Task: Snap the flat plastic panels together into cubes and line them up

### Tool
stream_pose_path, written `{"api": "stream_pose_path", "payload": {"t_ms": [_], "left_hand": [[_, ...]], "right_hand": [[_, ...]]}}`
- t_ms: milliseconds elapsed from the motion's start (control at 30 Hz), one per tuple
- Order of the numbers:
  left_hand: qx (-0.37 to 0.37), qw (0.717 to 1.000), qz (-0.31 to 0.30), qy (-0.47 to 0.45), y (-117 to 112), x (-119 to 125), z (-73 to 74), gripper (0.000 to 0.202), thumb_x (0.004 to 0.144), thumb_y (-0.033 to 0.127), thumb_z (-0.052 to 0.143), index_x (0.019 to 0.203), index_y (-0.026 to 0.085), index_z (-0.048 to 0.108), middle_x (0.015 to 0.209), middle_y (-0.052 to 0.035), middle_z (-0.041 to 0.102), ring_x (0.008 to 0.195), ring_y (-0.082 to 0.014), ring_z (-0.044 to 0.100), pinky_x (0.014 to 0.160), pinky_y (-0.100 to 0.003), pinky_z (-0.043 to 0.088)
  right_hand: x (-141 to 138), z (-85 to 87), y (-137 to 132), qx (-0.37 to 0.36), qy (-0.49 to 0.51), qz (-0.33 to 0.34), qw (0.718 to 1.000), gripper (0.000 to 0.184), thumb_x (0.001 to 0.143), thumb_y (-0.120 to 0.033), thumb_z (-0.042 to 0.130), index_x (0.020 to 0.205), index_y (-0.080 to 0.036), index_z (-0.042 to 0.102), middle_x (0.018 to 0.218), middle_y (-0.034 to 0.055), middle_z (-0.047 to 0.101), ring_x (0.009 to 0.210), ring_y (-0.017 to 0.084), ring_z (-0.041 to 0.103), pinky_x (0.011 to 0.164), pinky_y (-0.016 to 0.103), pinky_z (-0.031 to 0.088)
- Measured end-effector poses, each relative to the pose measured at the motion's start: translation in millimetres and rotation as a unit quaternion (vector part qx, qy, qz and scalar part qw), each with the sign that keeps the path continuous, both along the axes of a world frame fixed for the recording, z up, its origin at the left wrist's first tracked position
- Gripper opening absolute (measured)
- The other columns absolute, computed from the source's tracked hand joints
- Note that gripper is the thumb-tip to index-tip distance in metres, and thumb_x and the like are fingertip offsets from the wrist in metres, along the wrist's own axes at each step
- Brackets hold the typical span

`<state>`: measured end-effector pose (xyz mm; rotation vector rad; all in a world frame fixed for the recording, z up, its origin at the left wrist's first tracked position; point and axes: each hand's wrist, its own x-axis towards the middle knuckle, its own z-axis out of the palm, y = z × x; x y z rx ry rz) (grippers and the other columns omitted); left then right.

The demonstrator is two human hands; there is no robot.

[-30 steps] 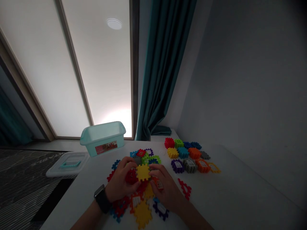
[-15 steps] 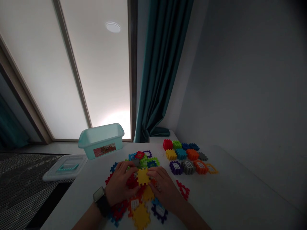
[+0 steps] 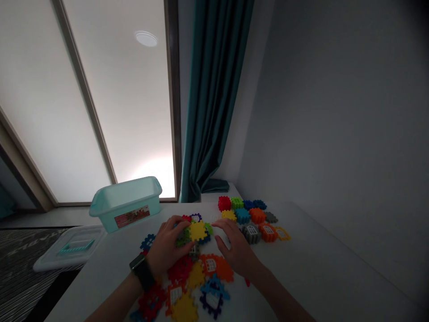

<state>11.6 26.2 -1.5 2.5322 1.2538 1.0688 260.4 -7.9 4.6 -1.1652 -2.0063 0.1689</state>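
Note:
My left hand (image 3: pixel 168 243), with a watch at the wrist, pinches the left side of a yellow notched square tile (image 3: pixel 197 231) between fingers and thumb. Right of the tile, my right hand (image 3: pixel 236 246) has its thumb and fingers spread, nothing between them. Beneath and around my left hand lies a loose heap of interlocking plastic tiles: an orange window tile (image 3: pixel 210 265), a blue piece (image 3: pixel 214 286) over a dark purple frame, a flat yellow tile (image 3: pixel 185 308) and red pieces (image 3: pixel 152 300). A grey window tile (image 3: pixel 193 251) shows just below the held tile. My hand hides part of the heap.
Sorted stacks stand in rows beyond my right hand, among them a red stack (image 3: pixel 224 203), an orange stack (image 3: pixel 258 215) and a grey window stack (image 3: pixel 251 233). A mint-green bin (image 3: pixel 137 203) sits at the table's far left, its lid (image 3: pixel 72 246) beside it.
My right hand has let go of the yellow tile and moved off to the right, its fingers opening. My left hand still holds the tile. The camera view has turned slightly right.

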Motion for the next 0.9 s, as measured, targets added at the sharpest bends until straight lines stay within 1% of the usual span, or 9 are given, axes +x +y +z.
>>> {"api": "stream_pose_path", "payload": {"t_ms": [67, 133, 267, 400, 433, 533, 633, 800, 900], "left_hand": [[-0.013, 1.000, -0.003, 0.000, 9.6, 10.5, 0.1, 0.038, 0.082, 0.037, 0.070, 0.118, 0.025, 0.062, 0.117, -0.0086, 0.059, 0.100, -0.0275, 0.061, 0.088, -0.044, 0.053], [-0.030, 1.000, -0.007, 0.002, 19.8, 22.9, -0.4, 0.038, 0.082, 0.038, 0.070, 0.117, 0.024, 0.062, 0.115, -0.0083, 0.059, 0.098, -0.0270, 0.062, 0.088, -0.044, 0.053], [-0.067, 0.998, -0.023, 0.002, 41.1, 51.7, -3.0, 0.035, 0.083, 0.040, 0.068, 0.114, 0.024, 0.063, 0.113, -0.0064, 0.058, 0.093, -0.0246, 0.065, 0.084, -0.039, 0.054], [-0.091, 0.995, -0.035, 0.006, 64.4, 81.7, -9.5, 0.037, 0.082, 0.042, 0.067, 0.112, 0.022, 0.064, 0.112, -0.0066, 0.058, 0.088, -0.0242, 0.066, 0.081, -0.039, 0.055], [-0.093, 0.995, -0.037, 0.005, 70.3, 88.7, -11.7, 0.036, 0.082, 0.042, 0.067, 0.112, 0.022, 0.064, 0.112, -0.0067, 0.059, 0.090, -0.0244, 0.066, 0.082, -0.039, 0.055], [-0.100, 0.994, -0.042, 0.003, 86.0, 107.6, -18.4, 0.034, 0.084, 0.040, 0.065, 0.113, 0.022, 0.063, 0.111, -0.0069, 0.059, 0.095, -0.0249, 0.066, 0.088, -0.039, 0.053], [-0.112, 0.993, -0.041, 0.006, 96.1, 122.1, -24.1, 0.036, 0.086, 0.043, 0.063, 0.114, 0.021, 0.062, 0.112, -0.0073, 0.059, 0.093, -0.0249, 0.067, 0.087, -0.040, 0.053], [-0.125, 0.991, -0.041, 0.021, 100.8, 136.7, -31.0, 0.034, 0.086, 0.041, 0.063, 0.114, 0.022, 0.061, 0.112, -0.0080, 0.059, 0.093, -0.0252, 0.066, 0.088, -0.042, 0.052], [-0.131, 0.990, -0.035, 0.032, 100.1, 141.1, -33.7, 0.034, 0.086, 0.043, 0.063, 0.114, 0.023, 0.061, 0.114, -0.0097, 0.059, 0.091, -0.0271, 0.066, 0.085, -0.044, 0.052]], "right_hand": [[13.3, 0.1, 4.8, 0.013, -0.002, -0.012, 1.000, 0.027, 0.094, -0.020, 0.048, 0.119, -0.025, 0.057, 0.119, 0.0093, 0.064, 0.114, 0.026, 0.061, 0.097, 0.045, 0.053], [29.2, -2.1, 9.4, 0.027, 0.009, -0.040, 0.999, 0.027, 0.093, -0.020, 0.048, 0.118, -0.024, 0.057, 0.119, 0.0097, 0.063, 0.113, 0.026, 0.061, 0.098, 0.046, 0.052], [63.9, -10.7, 16.5, 0.063, 0.029, -0.090, 0.993, 0.025, 0.095, -0.024, 0.046, 0.115, -0.023, 0.059, 0.116, 0.0102, 0.064, 0.112, 0.027, 0.060, 0.099, 0.048, 0.050], [90.8, -19.2, 19.4, 0.081, 0.058, -0.143, 0.985, 0.024, 0.096, -0.028, 0.045, 0.114, -0.023, 0.059, 0.113, 0.0106, 0.064, 0.108, 0.027, 0.062, 0.095, 0.047, 0.052], [95.3, -20.8, 19.6, 0.085, 0.063, -0.154, 0.982, 0.023, 0.096, -0.029, 0.045, 0.114, -0.023, 0.059, 0.113, 0.0107, 0.064, 0.106, 0.027, 0.062, 0.094, 0.047, 0.052], [104.0, -23.6, 19.1, 0.098, 0.070, -0.177, 0.977, 0.023, 0.097, -0.029, 0.045, 0.114, -0.022, 0.059, 0.112, 0.0112, 0.063, 0.106, 0.027, 0.062, 0.094, 0.047, 0.051], [106.8, -23.6, 18.0, 0.112, 0.076, -0.186, 0.973, 0.022, 0.097, -0.027, 0.045, 0.112, -0.022, 0.059, 0.112, 0.0114, 0.062, 0.109, 0.027, 0.060, 0.097, 0.048, 0.050], [105.3, -21.4, 16.3, 0.114, 0.074, -0.181, 0.974, 0.023, 0.096, -0.025, 0.045, 0.113, -0.022, 0.059, 0.113, 0.0114, 0.061, 0.109, 0.027, 0.059, 0.097, 0.048, 0.049], [104.9, -21.6, 15.9, 0.114, 0.071, -0.182, 0.974, 0.023, 0.096, -0.025, 0.045, 0.114, -0.021, 0.059, 0.114, 0.0119, 0.060, 0.111, 0.027, 0.058, 0.099, 0.048, 0.048]]}}
